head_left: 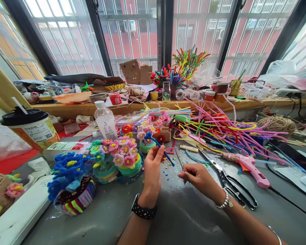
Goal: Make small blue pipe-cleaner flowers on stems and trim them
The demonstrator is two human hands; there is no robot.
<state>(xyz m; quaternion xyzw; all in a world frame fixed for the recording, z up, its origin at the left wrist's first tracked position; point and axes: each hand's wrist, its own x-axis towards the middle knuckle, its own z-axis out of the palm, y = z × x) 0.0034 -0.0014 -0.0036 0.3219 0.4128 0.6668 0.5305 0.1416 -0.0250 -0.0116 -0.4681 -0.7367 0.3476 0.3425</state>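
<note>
My left hand (152, 170) pinches a blue pipe cleaner (170, 160) between thumb and fingers. Its upper end is curled into a small blue loop shape, and the other end points down to the right. My right hand (197, 177) is closed on a thin dark rod (179, 157), which slants up and left from the fingertips; its exact kind cannot be made out. Small blue bits and glitter lie on the grey table (173, 211) under the hands. Left of my hands are pots of pink pipe-cleaner flowers (122, 151) and a striped pot of blue flowers (75, 195).
Large scissors (223, 173) and a pink glue gun (252, 168) with a cord lie to the right. A heap of pipe cleaners (219, 126) spreads behind them. A plastic bottle (104, 119) and a lidded cup (32, 127) stand at left.
</note>
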